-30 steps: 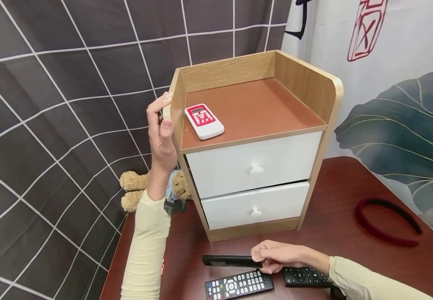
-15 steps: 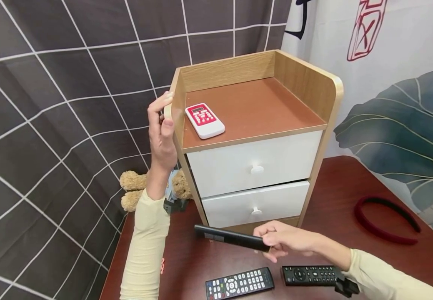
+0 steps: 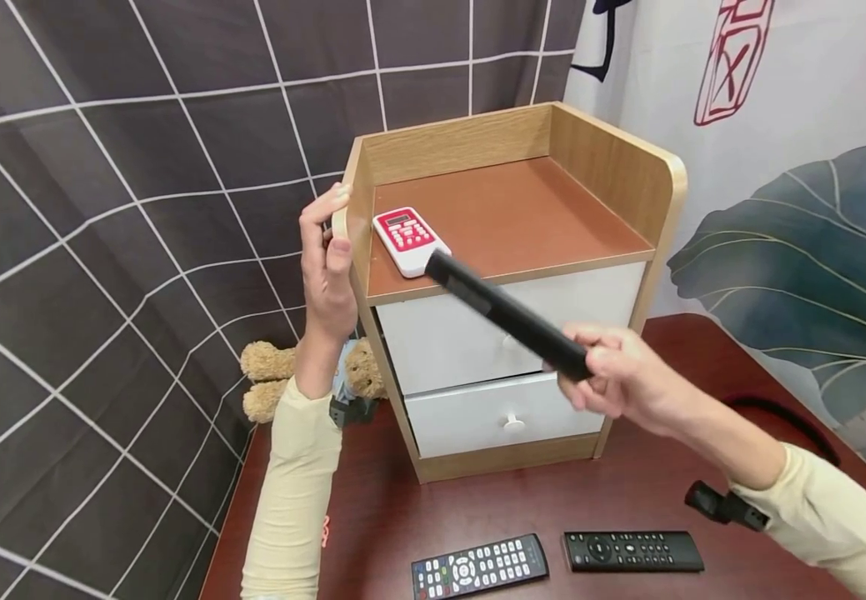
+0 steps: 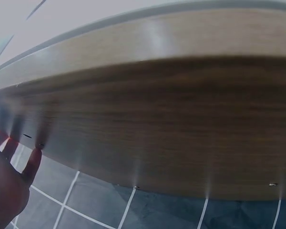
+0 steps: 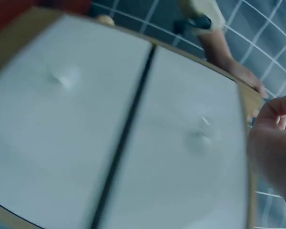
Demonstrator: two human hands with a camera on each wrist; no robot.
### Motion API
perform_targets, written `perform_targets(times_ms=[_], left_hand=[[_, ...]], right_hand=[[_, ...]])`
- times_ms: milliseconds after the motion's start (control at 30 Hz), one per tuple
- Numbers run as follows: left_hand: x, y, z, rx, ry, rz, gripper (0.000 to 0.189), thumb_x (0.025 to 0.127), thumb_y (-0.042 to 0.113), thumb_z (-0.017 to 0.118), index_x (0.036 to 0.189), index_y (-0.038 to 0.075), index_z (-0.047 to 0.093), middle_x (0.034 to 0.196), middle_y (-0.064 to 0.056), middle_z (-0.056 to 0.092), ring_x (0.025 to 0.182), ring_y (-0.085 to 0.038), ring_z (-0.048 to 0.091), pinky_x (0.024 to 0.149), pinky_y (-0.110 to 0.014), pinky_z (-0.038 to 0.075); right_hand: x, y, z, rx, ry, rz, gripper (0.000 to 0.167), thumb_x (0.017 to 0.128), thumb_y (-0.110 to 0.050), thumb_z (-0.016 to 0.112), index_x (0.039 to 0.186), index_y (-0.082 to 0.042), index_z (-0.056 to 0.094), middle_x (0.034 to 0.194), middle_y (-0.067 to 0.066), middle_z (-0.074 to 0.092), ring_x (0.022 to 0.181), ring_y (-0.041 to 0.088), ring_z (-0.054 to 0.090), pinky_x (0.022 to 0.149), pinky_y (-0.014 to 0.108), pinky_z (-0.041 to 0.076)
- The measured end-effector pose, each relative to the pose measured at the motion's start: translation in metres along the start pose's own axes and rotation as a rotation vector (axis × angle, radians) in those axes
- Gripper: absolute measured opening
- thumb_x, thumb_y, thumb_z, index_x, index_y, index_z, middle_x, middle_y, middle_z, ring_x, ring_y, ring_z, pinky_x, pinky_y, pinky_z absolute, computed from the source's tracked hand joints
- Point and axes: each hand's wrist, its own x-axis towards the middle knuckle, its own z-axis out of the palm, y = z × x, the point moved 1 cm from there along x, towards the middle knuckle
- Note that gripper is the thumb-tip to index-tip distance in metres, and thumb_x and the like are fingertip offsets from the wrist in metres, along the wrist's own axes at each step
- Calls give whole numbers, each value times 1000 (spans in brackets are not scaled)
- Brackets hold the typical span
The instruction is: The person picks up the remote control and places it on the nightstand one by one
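Note:
A black remote control (image 3: 508, 317), its back and side showing, is slanted in the air before the small drawer cabinet (image 3: 402, 392). My right hand (image 3: 623, 375) pinches its lower right end, and its far end overlaps the white and red remote control (image 3: 408, 240) lying on the cabinet's brown top. My left hand (image 3: 327, 267) holds the rounded upper edge of the cabinet's left side panel. In the left wrist view, fingers (image 4: 33, 164) touch that panel's outer face. The right wrist view shows the two white drawer fronts (image 5: 181, 143), and the held remote is out of sight there.
On the table (image 3: 372, 533) lie a grey-buttoned remote control (image 3: 478, 568) and a black remote control (image 3: 633, 551). A teddy bear (image 3: 361, 371) lies left of the cabinet, partly behind my left arm. A dark red headband (image 3: 785, 417) is partly hidden by my right arm.
My right hand has lifted the black remote control off the table area, up and to the right, tilting its far end upward. The left hand stays at the cabinet's side panel.

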Motion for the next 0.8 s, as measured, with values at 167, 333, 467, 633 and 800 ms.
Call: perform_targets(times_ms=[167,333,467,633,800], left_hand=[[2,0,1,0,-9,1,74,99,58,43,128,-10,46,140,-23,48,135,-25,46,104,-35,42],[0,0,0,19,-8,-8,76,99,60,42,129,-9,46,140,-23,49,134,-24,47,100,-32,42],[-2,1,0,37,-7,-11,77,99,62,41,129,-8,47,140,-23,49,134,-24,48,100,-32,42],[-2,1,-1,53,-7,-1,78,98,64,40,129,-7,47,140,-22,49,133,-24,48,100,-33,42],[-1,0,0,62,-9,2,80,98,65,40,129,-7,47,140,-22,49,133,-24,48,100,-33,42]], right_hand=[[20,-47,1,-254,287,-49,23,96,3,41,99,-2,64,64,-1,60,41,22,29,38,36,20],[40,-74,4,-772,491,-49,12,92,-16,71,96,-8,62,65,2,60,47,17,45,44,31,33],[53,-77,11,-1208,568,-82,23,82,-26,81,91,-14,64,64,-1,59,54,12,49,52,24,37],[71,-79,22,-1456,566,-65,24,81,-31,75,81,-13,59,58,-2,54,53,15,47,52,28,35],[86,-85,27,-1500,561,-22,29,83,-35,71,77,-11,55,56,0,52,53,19,48,51,32,34]])
